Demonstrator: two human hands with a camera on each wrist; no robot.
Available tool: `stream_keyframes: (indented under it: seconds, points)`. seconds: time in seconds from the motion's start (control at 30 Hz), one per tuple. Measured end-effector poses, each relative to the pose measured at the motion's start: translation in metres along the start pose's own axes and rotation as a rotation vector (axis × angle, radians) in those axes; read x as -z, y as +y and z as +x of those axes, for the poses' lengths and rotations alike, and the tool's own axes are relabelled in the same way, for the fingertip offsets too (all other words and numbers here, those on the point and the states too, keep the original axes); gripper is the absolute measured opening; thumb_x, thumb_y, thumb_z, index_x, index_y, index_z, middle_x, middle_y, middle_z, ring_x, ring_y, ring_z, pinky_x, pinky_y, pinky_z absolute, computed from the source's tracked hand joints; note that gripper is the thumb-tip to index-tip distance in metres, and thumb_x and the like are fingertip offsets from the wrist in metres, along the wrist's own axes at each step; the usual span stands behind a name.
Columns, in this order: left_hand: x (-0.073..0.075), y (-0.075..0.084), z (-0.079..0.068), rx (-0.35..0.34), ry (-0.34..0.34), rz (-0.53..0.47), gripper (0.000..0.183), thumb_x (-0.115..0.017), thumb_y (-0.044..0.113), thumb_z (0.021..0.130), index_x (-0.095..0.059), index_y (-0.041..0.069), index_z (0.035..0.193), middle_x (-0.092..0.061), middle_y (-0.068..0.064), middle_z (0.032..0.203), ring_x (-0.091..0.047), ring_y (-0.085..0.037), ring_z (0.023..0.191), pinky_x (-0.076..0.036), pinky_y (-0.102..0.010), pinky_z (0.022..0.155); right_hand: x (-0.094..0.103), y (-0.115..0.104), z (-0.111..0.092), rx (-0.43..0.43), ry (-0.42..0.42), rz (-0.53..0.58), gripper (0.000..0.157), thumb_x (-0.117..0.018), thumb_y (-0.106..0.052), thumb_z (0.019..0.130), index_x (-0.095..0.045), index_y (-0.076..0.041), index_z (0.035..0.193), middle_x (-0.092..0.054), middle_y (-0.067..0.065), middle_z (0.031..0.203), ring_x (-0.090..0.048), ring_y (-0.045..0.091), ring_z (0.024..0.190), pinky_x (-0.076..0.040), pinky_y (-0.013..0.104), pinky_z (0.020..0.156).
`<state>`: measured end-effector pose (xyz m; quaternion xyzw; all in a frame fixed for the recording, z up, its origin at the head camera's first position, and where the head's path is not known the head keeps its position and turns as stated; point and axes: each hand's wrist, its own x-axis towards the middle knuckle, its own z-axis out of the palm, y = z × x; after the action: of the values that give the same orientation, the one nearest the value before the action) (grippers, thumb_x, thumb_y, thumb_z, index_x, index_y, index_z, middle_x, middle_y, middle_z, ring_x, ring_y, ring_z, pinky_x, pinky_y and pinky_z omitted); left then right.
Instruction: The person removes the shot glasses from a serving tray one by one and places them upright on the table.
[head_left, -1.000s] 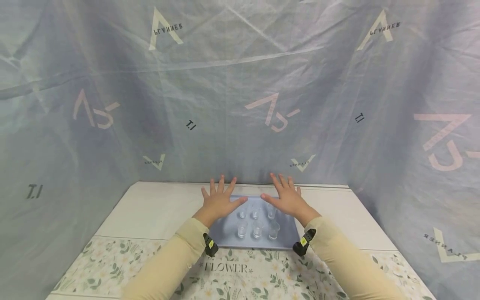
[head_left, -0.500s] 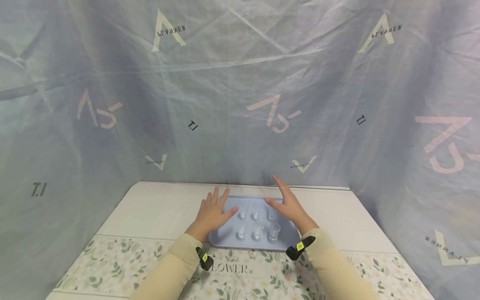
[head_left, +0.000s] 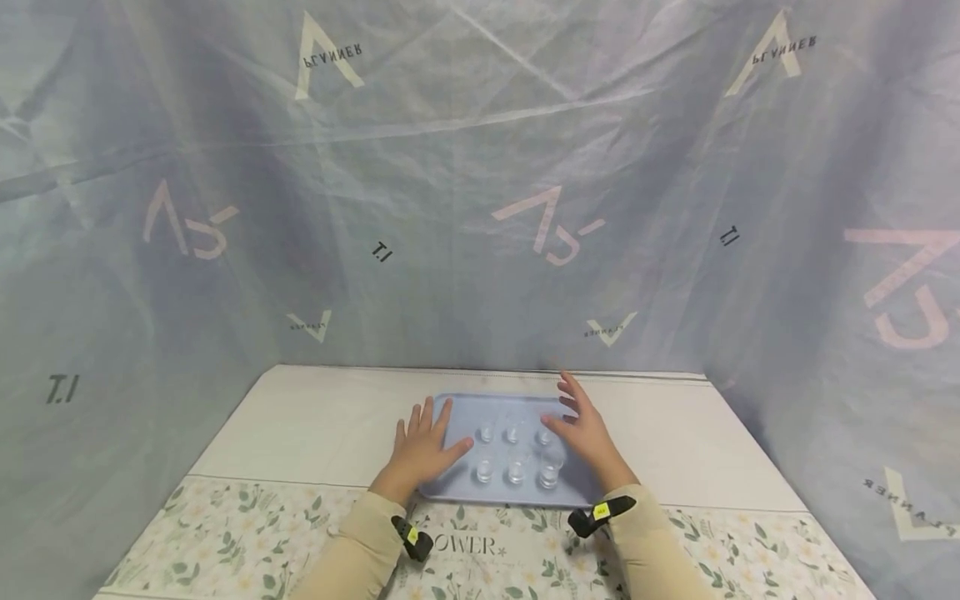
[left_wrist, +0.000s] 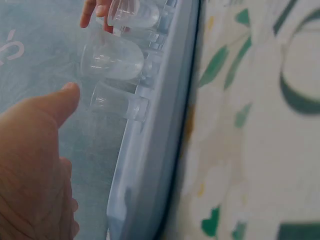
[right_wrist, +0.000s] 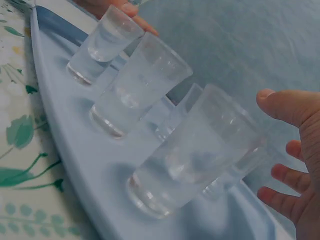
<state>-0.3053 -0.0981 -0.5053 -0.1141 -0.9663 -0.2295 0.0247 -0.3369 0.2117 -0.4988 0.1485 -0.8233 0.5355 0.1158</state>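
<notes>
A light blue tray (head_left: 495,407) lies on the table with two rows of three clear shot glasses standing upright on it. My left hand (head_left: 418,454) is over the tray's left side, fingers spread and thumb toward the glasses. In the left wrist view its thumb (left_wrist: 65,97) points at the nearest shot glass (left_wrist: 117,102), with a gap between. At the tray's right side is my right hand (head_left: 588,435), fingers slightly bent and holding nothing. The right wrist view has it beside the front right glass (right_wrist: 190,160), thumb apart from the rim.
A white table surface (head_left: 322,425) reaches to the back, with a floral cloth band (head_left: 247,533) along the front. Grey-blue curtain (head_left: 450,292) hangs behind and on both sides. Each wrist wears a black strap, the left strap (head_left: 412,537) and the right strap (head_left: 600,515).
Both hands have come back toward me from the tray's far side. The left hand also shifted left and the right hand slightly right. The glasses and tray stay in place.
</notes>
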Motion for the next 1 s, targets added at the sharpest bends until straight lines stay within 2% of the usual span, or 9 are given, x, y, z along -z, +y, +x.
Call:
stream_keyframes:
  seconds: [0.1, 0.27, 0.43, 0.67, 0.87, 1.0]
  points:
    - [-0.001, -0.001, -0.002, 0.023, -0.009, -0.01, 0.089, -0.047, 0.065, 0.097, -0.02, 0.011, 0.163, -0.006, -0.025, 0.167, -0.003, -0.048, 0.152, -0.003, -0.068, 0.117, -0.001, 0.005, -0.003, -0.003, -0.006, 0.036, 0.091, -0.08, -0.004, 0.086, -0.028, -0.01, 0.159, -0.04, 0.03, 0.152, -0.046, 0.052, 0.133, -0.047, 0.057, 0.102]
    - [-0.01, -0.009, -0.007, 0.072, -0.008, 0.03, 0.092, -0.046, 0.071, 0.095, -0.022, 0.013, 0.163, -0.011, -0.025, 0.166, -0.007, -0.048, 0.152, -0.003, -0.07, 0.116, -0.004, -0.005, -0.015, -0.004, -0.024, 0.063, 0.089, -0.079, 0.001, 0.085, -0.028, -0.001, 0.157, -0.041, 0.036, 0.147, -0.048, 0.056, 0.129, -0.047, 0.059, 0.101]
    - [-0.021, -0.02, -0.002, 0.082, -0.01, 0.069, 0.095, -0.041, 0.075, 0.094, -0.018, 0.015, 0.163, -0.009, -0.023, 0.167, -0.005, -0.045, 0.153, -0.001, -0.069, 0.116, -0.004, -0.017, -0.019, -0.001, -0.025, 0.044, 0.087, -0.078, 0.006, 0.083, -0.029, 0.003, 0.155, -0.044, 0.038, 0.144, -0.05, 0.058, 0.125, -0.047, 0.06, 0.1]
    - [-0.023, -0.024, 0.001, 0.096, -0.036, 0.057, 0.102, -0.04, 0.079, 0.092, -0.016, 0.011, 0.163, -0.009, -0.025, 0.166, -0.005, -0.046, 0.153, 0.001, -0.068, 0.117, -0.01, 0.01, -0.009, -0.024, -0.014, 0.022, 0.092, -0.081, 0.003, 0.082, -0.03, -0.01, 0.158, -0.049, 0.031, 0.144, -0.055, 0.051, 0.124, -0.049, 0.057, 0.1]
    - [-0.028, -0.028, 0.008, 0.116, -0.057, 0.065, 0.103, -0.039, 0.078, 0.093, -0.011, 0.009, 0.163, -0.007, -0.024, 0.167, -0.003, -0.043, 0.154, 0.002, -0.066, 0.118, -0.008, 0.016, -0.009, -0.027, -0.01, 0.018, 0.092, -0.082, 0.001, 0.081, -0.032, -0.012, 0.157, -0.052, 0.026, 0.143, -0.058, 0.047, 0.123, -0.05, 0.054, 0.099]
    - [-0.023, -0.025, 0.012, 0.148, -0.065, 0.096, 0.107, -0.045, 0.078, 0.09, -0.012, 0.009, 0.163, -0.007, -0.025, 0.167, -0.003, -0.044, 0.154, 0.003, -0.068, 0.117, -0.007, 0.016, -0.009, -0.046, -0.015, 0.001, 0.092, -0.082, 0.0, 0.082, -0.032, -0.015, 0.158, -0.052, 0.024, 0.143, -0.057, 0.047, 0.124, -0.049, 0.054, 0.1]
